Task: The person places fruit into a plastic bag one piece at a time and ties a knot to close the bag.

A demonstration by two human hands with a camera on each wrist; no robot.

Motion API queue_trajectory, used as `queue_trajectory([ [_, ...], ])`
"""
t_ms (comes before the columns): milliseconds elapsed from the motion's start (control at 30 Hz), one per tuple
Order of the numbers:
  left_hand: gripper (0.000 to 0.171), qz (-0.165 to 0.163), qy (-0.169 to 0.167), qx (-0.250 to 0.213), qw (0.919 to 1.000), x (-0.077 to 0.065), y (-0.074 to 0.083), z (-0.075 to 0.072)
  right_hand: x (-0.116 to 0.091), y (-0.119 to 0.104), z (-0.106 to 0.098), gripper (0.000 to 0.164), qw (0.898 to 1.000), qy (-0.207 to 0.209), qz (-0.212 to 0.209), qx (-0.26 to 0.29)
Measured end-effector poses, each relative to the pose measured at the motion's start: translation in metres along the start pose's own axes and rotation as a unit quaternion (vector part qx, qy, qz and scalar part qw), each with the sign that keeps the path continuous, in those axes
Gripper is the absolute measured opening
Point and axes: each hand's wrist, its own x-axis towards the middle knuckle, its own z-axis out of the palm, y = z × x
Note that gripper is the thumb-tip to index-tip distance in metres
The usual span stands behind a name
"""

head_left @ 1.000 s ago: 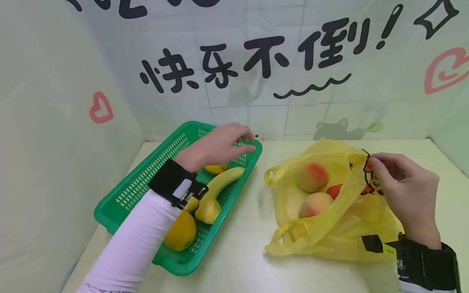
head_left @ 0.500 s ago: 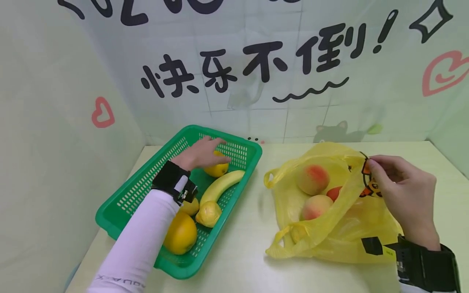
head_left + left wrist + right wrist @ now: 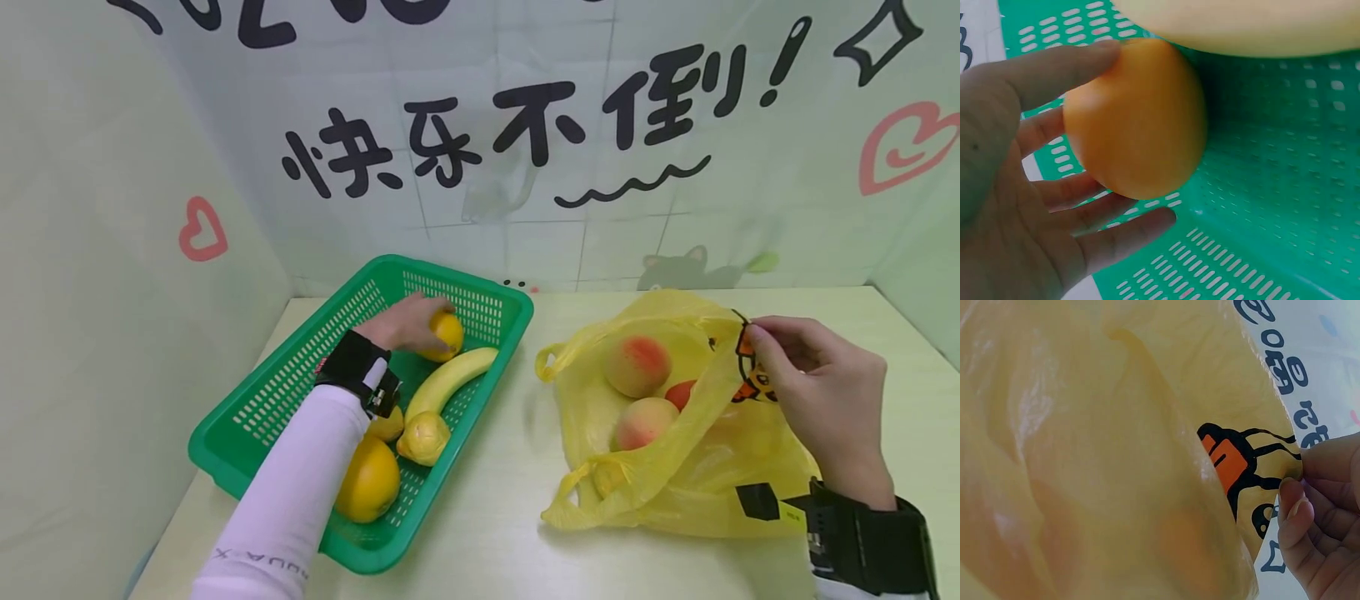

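In the green basket (image 3: 480,287), my left hand (image 3: 405,323) reaches round a yellow-orange oval fruit (image 3: 448,333). The left wrist view shows the thumb on one side of this fruit (image 3: 1141,119) and the fingers along the other; the little finger sticks out past it. My right hand (image 3: 828,383) pinches the edge of a yellow plastic bag (image 3: 720,492) between thumb and finger, keeping its mouth apart. Inside the bag lie two peaches, one farther back (image 3: 637,367) and one nearer (image 3: 645,423), and a partly covered red fruit (image 3: 680,394).
Beside the left hand, the basket also holds a banana (image 3: 453,379), a small yellow fruit (image 3: 424,438) and a large orange-yellow fruit (image 3: 369,481). The pale table (image 3: 480,517) runs between basket and bag. A printed cloth (image 3: 525,192) hangs behind.
My left hand has come down from above the basket's far rim into the basket and closed round the yellow-orange fruit. The right hand stays on the bag's edge.
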Motion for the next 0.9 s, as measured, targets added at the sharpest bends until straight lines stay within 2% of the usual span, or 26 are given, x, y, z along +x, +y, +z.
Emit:
queue_trajectory([
  [233, 0.067, -0.012, 0.019, -0.015, 0.9996, 0.002, -0.003, 0.004, 0.0, -0.001, 0.0, 0.018, 1.0, 0.002, -0.01, 0.004],
  [467, 0.071, -0.024, 0.016, -0.028, 0.9992, 0.002, -0.004, 0.009, 0.0, 0.0, 0.0, 0.018, 1.0, 0.002, -0.004, 0.012],
  [900, 0.07, -0.007, 0.039, -0.024, 0.9989, 0.006, -0.012, 0.017, -0.001, -0.001, 0.0, 0.018, 1.0, -0.001, -0.004, 0.013],
])
